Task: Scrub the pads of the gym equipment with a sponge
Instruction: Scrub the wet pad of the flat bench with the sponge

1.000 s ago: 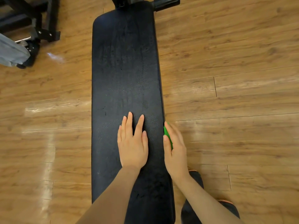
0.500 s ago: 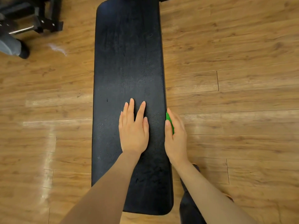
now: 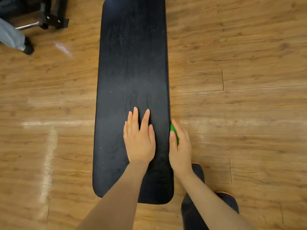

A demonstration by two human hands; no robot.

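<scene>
The left hand (image 3: 140, 141) lies flat, palm down, on the long black padded bench top (image 3: 131, 67), fingers straight and slightly spread, pointing away from the person along the pad. Just to its right, the right hand (image 3: 180, 147) is turned on edge against the right side of the pad. Its fingers and thumb curl round a small bright green sponge (image 3: 174, 131) and press it to the pad's side edge. Only a sliver of the sponge shows between thumb and fingers; the rest is hidden under the hand.

Both bare forearms run back from the hands toward the near edge of the view, the left one crossing the near end of the pad, the right one passing over the floor beside it. Under the right forearm, a dark trouser leg (image 3: 196, 211) stands close against the near right corner of the bench.

Ahead of the hands the pad stretches on, its black textured surface dull, with faint streaks and a few pale specks. Its rounded near end sits just behind the left wrist.

Warm brown wooden floorboards (image 3: 240, 63) spread on both sides of the bench, with pale glare patches to the left of the left hand. Far off to the left and ahead, a black metal equipment frame (image 3: 53, 17) with a silver bar stands on the floor. Beside it is another person's grey trouser leg (image 3: 11, 36), ending in a dark shoe.
</scene>
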